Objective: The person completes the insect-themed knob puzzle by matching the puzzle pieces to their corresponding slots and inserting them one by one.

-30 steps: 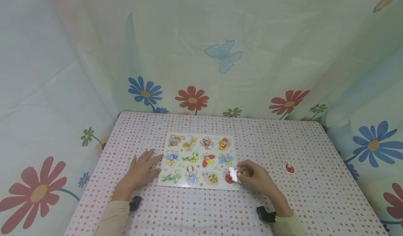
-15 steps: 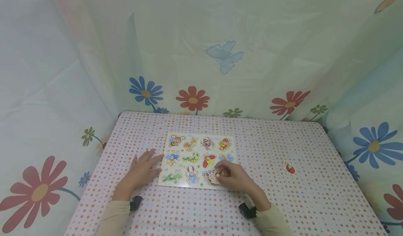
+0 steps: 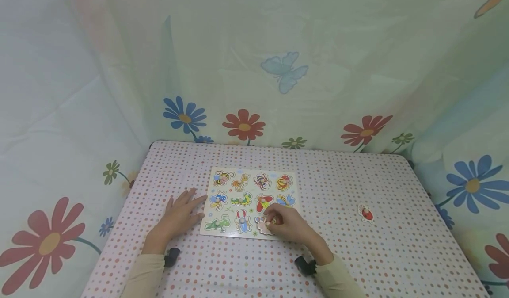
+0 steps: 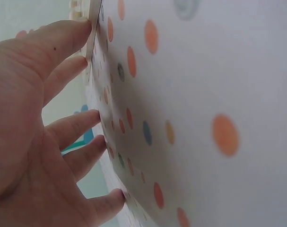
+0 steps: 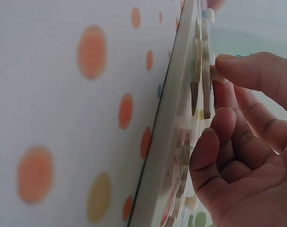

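Observation:
A wooden puzzle board (image 3: 248, 170) with insect pictures lies on the table. My right hand (image 3: 292, 225) is over its lower right part and pinches a puzzle piece (image 3: 261, 226) by its small knob; the hand covers most of the picture. In the right wrist view that piece (image 5: 206, 94) stands nearly parallel to the board, close to its surface. Whether it sits in a recess I cannot tell. My left hand (image 3: 175, 220) rests flat on the table with spread fingers; thumb and index fingertips (image 4: 84, 29) touch the board's left edge.
A loose red ladybug piece (image 3: 366, 213) lies on the table to the right of the board. The dotted tablecloth (image 3: 222, 267) covers the table, and a flowered curtain (image 3: 318, 68) hangs behind and at both sides.
My right hand has moved left with the piece, from the board's right edge to over the third spot of the bottom row. The left hand has stayed in place.

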The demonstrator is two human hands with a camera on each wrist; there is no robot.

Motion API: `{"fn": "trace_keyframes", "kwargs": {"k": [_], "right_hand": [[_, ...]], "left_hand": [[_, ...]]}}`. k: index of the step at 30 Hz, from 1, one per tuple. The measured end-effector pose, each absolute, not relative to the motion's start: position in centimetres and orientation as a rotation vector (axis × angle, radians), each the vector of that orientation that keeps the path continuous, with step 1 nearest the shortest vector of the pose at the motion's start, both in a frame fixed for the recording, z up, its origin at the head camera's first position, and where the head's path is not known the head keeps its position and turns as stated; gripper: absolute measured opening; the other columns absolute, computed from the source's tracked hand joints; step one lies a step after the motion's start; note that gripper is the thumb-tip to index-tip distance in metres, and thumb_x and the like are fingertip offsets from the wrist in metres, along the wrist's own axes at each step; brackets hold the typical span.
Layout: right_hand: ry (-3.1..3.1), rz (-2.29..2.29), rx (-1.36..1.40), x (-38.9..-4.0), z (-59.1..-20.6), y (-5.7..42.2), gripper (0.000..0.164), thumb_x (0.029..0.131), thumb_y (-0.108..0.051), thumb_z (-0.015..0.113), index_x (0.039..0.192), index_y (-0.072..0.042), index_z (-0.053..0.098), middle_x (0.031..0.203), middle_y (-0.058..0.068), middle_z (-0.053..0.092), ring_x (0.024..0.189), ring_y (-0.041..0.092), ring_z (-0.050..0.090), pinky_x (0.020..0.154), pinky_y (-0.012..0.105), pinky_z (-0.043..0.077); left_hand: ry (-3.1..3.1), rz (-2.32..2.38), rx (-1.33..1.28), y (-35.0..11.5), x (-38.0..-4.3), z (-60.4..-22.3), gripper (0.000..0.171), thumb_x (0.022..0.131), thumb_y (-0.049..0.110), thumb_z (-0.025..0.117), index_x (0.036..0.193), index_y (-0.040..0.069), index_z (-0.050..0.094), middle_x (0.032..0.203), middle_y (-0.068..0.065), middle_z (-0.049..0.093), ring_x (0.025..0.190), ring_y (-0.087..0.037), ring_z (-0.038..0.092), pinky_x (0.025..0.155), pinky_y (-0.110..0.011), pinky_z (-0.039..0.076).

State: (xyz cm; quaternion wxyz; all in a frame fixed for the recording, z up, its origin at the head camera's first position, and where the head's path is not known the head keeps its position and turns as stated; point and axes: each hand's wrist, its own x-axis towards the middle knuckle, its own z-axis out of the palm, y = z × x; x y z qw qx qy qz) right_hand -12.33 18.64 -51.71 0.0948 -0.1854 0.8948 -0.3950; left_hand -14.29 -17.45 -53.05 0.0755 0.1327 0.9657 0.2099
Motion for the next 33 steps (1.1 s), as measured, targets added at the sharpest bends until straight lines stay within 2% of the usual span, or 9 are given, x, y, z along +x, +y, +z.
{"fn": "trace_keyframes", "kwargs": {"k": [7,23,33], "right_hand": [[2.616,-1.177,-0.591,-12.34,-51.81,18.43,0.030,0.082,0.001,0.075,0.109,-0.010,0.067,0.087,-0.006,0.065,0.068,0.009,0.050,0.058,0.022,0.045],[2.635,-1.124,-0.566,-12.45,-51.89,18.46,0.030,0.084,-0.005,0.077,0.110,-0.013,0.066,0.086,-0.010,0.063,0.066,0.007,0.051,0.056,0.023,0.047],[2.640,-1.100,-0.553,-12.41,-51.57,18.08,0.032,0.083,-0.002,0.076,0.113,-0.011,0.066,0.089,-0.008,0.064,0.065,0.007,0.051,0.057,0.023,0.048]], "left_hand": [[2.888,0.628,0.398,-17.31,-14.31,-52.81,0.056,0.096,0.033,0.067,0.149,0.023,0.050,0.161,-0.018,0.028,0.148,-0.042,0.019,0.114,-0.071,0.004],[2.892,0.616,0.400,-17.30,-14.44,-52.84,0.057,0.096,0.033,0.067,0.149,0.023,0.050,0.161,-0.017,0.029,0.148,-0.042,0.019,0.114,-0.071,0.004],[2.867,0.634,0.375,-17.39,-14.34,-52.73,0.056,0.097,0.033,0.066,0.150,0.023,0.049,0.162,-0.017,0.026,0.148,-0.042,0.017,0.115,-0.069,0.002]]}}
